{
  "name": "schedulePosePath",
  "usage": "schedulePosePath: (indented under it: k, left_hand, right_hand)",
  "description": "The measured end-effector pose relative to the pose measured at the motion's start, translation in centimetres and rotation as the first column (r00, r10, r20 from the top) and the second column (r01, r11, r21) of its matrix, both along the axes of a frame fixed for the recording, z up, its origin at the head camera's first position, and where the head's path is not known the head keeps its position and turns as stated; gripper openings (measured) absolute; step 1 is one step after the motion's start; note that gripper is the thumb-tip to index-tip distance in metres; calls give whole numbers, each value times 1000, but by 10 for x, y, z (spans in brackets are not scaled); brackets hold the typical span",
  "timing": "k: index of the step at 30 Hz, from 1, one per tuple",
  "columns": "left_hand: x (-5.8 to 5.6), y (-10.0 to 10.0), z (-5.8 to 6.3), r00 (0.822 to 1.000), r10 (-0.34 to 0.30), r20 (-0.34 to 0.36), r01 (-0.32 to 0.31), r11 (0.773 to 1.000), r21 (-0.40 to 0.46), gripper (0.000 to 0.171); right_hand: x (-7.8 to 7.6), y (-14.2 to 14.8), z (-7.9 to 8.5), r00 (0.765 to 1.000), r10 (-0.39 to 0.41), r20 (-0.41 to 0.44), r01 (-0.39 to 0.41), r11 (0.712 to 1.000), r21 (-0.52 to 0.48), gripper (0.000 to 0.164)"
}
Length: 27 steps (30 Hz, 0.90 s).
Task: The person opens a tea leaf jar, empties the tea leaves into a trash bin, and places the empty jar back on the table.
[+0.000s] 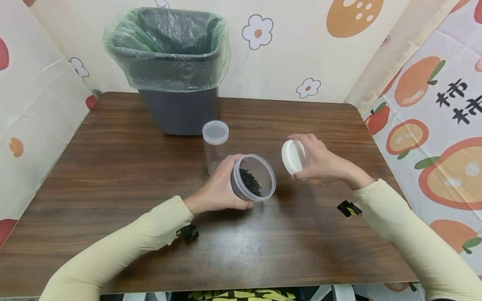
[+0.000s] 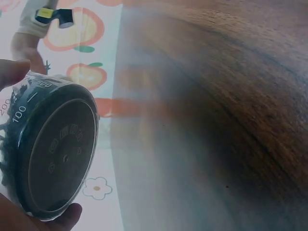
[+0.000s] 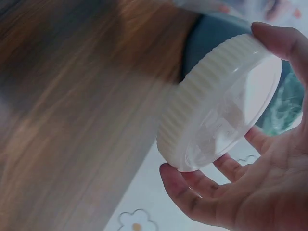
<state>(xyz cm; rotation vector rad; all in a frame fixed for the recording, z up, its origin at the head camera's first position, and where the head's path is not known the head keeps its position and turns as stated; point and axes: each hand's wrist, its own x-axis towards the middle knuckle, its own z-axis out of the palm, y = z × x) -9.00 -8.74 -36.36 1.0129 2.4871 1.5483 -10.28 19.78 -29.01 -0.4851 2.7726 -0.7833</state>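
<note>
My left hand [image 1: 222, 190] grips a clear plastic jar [image 1: 266, 177], tilted so its uncovered mouth faces up toward the head view. Dark dry flakes that look like loose tea leaves [image 1: 250, 182] lie inside it. In the left wrist view the base of the jar [image 2: 62, 156] shows, with volume marks on its side. To the right, apart from the jar, my right hand [image 1: 320, 161] holds a white ribbed screw lid [image 1: 293, 157] by its rim. The right wrist view shows thumb and fingers around the edge of the lid [image 3: 216, 101].
A second clear jar [image 1: 215, 138] with its lid on stands just behind my left hand. Farther back is a dark grey bin [image 1: 180, 110] lined with a green plastic bag [image 1: 173, 73]. The wooden table [image 1: 113, 167] meets a patterned cloth [image 1: 278, 67] behind.
</note>
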Motion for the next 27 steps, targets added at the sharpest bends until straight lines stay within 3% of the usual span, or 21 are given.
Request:
schedulePosePath:
  k: [5,11,27]
  left_hand:
    - [0,-1,3,1000,4,3,-4,1000,-9,105]
    - [0,-2,3,1000,2,-1,-2,1000,-17,104]
    - [2,-1,2,1000,2,8,-2,1000,-29,105]
  right_hand:
    - [-5,6,-22,1000,-17,-3,17,995,94,93]
    - [-8,10,-45,1000,-8,19,5,993,122,94]
    - [-14,17,-81,996,60,72,-70,987,146,101]
